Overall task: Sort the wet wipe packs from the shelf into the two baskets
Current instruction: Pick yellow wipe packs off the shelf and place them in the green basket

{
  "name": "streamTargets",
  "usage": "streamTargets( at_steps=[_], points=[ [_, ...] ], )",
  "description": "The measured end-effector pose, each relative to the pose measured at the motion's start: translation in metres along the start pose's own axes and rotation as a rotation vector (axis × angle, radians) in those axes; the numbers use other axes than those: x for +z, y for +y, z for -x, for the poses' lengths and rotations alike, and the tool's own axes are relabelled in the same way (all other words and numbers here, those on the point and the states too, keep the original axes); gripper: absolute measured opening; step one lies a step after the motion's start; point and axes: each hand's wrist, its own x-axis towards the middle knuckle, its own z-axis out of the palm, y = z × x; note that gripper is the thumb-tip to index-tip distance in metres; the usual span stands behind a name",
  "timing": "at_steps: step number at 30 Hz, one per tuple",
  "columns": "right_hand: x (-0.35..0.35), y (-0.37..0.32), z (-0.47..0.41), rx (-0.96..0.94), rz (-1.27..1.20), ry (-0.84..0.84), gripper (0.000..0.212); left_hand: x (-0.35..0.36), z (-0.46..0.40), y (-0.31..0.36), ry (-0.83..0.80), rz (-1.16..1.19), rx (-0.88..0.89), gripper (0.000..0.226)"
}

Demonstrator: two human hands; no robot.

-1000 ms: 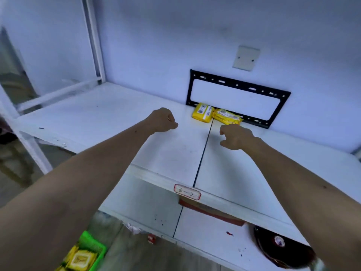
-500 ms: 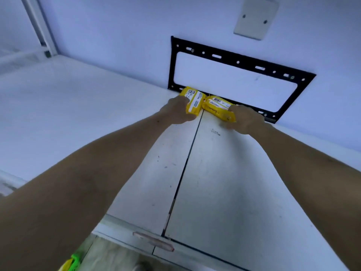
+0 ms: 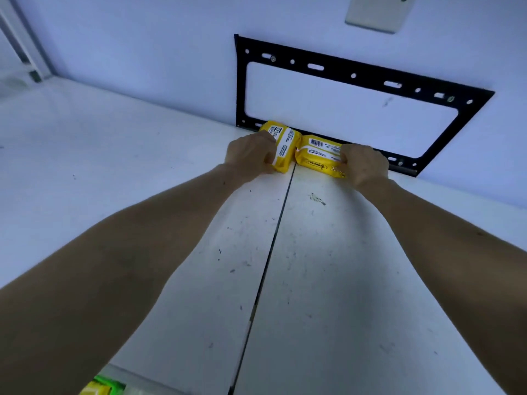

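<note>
Two yellow wet wipe packs lie side by side at the back of the white shelf (image 3: 142, 166), against the wall. My left hand (image 3: 249, 155) is closed around the left pack (image 3: 285, 146), gripping its left side. My right hand (image 3: 363, 166) is closed around the right pack (image 3: 316, 156), gripping its right end. Both arms stretch forward across the shelf top. A corner of the green basket (image 3: 109, 384) holding yellow packs shows at the bottom edge, below the shelf front.
A black metal bracket frame (image 3: 241, 86) is fixed to the wall just behind the packs. A white plate (image 3: 373, 12) sits on the wall above it. A dark seam (image 3: 271, 252) splits the shelf top. A shelf post (image 3: 25, 52) stands far left.
Both hands reached forward from mid-shelf to the back wall and closed on the two yellow packs. The view has moved in closer over the shelf.
</note>
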Motion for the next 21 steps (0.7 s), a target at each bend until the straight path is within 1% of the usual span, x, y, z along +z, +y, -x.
streamTargets(
  at_steps=[2, 4, 8, 10, 12, 14, 15, 16, 17, 19, 20, 21],
  points=[
    [-0.001, 0.001, 0.002, 0.005, 0.009, 0.0, 0.02, -0.003, 0.002, 0.0, 0.018, 0.075, -0.015, 0.013],
    [-0.004, 0.002, 0.005, 0.0, 0.019, -0.019, 0.02, -0.009, 0.006, 0.0, 0.028, 0.158, -0.027, 0.018],
    [-0.028, 0.004, 0.017, -0.01, -0.002, -0.103, 0.018, -0.031, 0.02, 0.004, 0.057, 0.314, -0.098, 0.02],
    [-0.048, 0.005, 0.021, 0.011, -0.096, -0.2, 0.017, -0.044, 0.028, 0.006, 0.069, 0.387, -0.112, 0.017],
    [-0.067, 0.01, 0.021, 0.047, -0.346, -0.356, 0.009, -0.058, 0.035, 0.011, 0.092, 0.499, -0.156, 0.016],
    [-0.085, 0.017, 0.026, 0.121, -0.633, -0.51, 0.006, -0.071, 0.04, 0.016, 0.116, 0.721, -0.312, 0.018],
    [-0.091, 0.02, 0.029, 0.132, -0.697, -0.554, 0.007, -0.075, 0.043, 0.017, 0.106, 0.816, -0.403, 0.019],
    [-0.094, 0.023, 0.033, 0.129, -0.704, -0.579, 0.01, -0.078, 0.045, 0.017, 0.084, 0.853, -0.485, 0.023],
    [-0.095, 0.023, 0.037, 0.116, -0.679, -0.595, 0.013, -0.08, 0.048, 0.017, 0.055, 0.851, -0.557, 0.029],
    [-0.089, 0.016, 0.042, 0.058, -0.584, -0.582, 0.019, -0.078, 0.054, 0.013, 0.005, 0.891, -0.697, 0.05],
    [-0.082, 0.008, 0.044, 0.008, -0.5, -0.562, 0.026, -0.075, 0.056, 0.011, -0.015, 0.925, -0.76, 0.056],
    [-0.075, -0.001, 0.046, -0.04, -0.401, -0.539, 0.037, -0.072, 0.057, 0.009, -0.028, 0.938, -0.813, 0.058]
  ],
)
